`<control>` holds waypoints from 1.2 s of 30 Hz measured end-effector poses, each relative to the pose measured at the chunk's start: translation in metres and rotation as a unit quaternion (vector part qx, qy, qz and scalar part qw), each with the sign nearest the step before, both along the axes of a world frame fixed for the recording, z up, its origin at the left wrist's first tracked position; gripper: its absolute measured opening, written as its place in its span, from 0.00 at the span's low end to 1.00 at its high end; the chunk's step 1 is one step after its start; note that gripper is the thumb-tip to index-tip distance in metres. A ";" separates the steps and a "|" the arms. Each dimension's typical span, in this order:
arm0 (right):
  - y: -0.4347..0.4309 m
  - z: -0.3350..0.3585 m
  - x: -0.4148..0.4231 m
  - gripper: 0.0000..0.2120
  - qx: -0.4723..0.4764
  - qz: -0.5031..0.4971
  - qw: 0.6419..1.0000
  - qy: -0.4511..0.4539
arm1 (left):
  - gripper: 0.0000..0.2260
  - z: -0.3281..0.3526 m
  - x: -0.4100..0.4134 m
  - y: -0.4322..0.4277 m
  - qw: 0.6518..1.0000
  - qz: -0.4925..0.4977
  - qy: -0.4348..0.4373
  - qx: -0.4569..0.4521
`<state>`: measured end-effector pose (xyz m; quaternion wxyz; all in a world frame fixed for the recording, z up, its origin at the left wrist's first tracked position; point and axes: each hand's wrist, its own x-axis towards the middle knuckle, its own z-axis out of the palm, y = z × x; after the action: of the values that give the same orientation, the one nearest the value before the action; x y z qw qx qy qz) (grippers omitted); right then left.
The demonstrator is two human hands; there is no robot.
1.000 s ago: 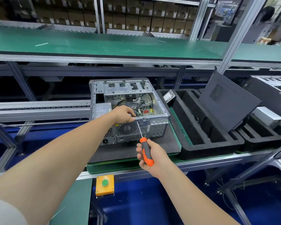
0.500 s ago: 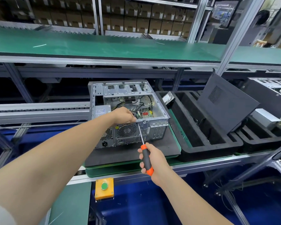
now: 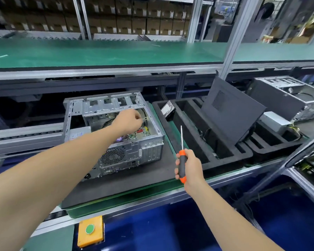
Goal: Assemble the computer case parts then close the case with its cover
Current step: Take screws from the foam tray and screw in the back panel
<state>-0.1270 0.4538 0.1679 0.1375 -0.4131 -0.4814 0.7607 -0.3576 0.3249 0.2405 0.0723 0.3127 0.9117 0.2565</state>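
An open silver computer case lies on a dark foam mat, its inside facing up. My left hand reaches into the case above the circuit board, fingers curled; what they pinch is too small to tell. My right hand grips an orange and black screwdriver, shaft pointing up, to the right of the case and clear of it. The dark case cover leans in a black foam tray on the right.
A hard drive stands in the tray's far left slot. A second black tray holds a power supply. Another open case sits at the far right. A yellow box with a green button is at the front edge.
My left hand moved from the case's rear edge deeper into the case. My right hand pulled the screwdriver away from the case to the right and turned it upright.
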 end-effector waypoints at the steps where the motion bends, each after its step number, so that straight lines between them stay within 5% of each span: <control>1: 0.019 0.001 -0.003 0.13 0.003 -0.008 1.000 -0.001 | 0.11 0.002 0.004 0.019 1.000 -0.009 0.013 0.016; 8: 0.171 -0.014 -0.042 0.09 0.082 -0.009 0.996 -0.038 | 0.10 -0.023 0.028 0.162 0.994 -0.105 0.003 -0.022; 18: 0.299 -0.076 -0.086 0.01 0.285 0.161 0.941 -0.085 | 0.13 -0.126 0.020 0.264 0.985 -0.049 -0.076 -0.146; 22: 0.316 -0.094 -0.103 0.02 0.288 0.193 0.934 -0.088 | 0.10 -0.164 0.014 0.281 0.979 -0.052 -0.048 -0.190; 26: 0.328 -0.104 -0.112 0.03 0.270 0.195 0.940 -0.075 | 0.06 -0.196 0.012 0.309 0.935 -0.108 0.057 -0.332; 31: 0.341 -0.113 -0.115 0.04 0.271 0.198 0.940 -0.061 | 0.13 -0.223 0.008 0.331 0.916 -0.085 0.031 -0.390; 36: 0.347 -0.115 -0.114 0.04 0.268 0.200 0.940 -0.064 | 0.09 -0.226 0.002 0.335 0.920 -0.083 -0.043 -0.381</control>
<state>-0.2408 0.8007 0.0525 0.0570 -0.3043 -0.7479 0.5871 -0.3551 0.6596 0.0144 0.2459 0.3245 0.9074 -0.1041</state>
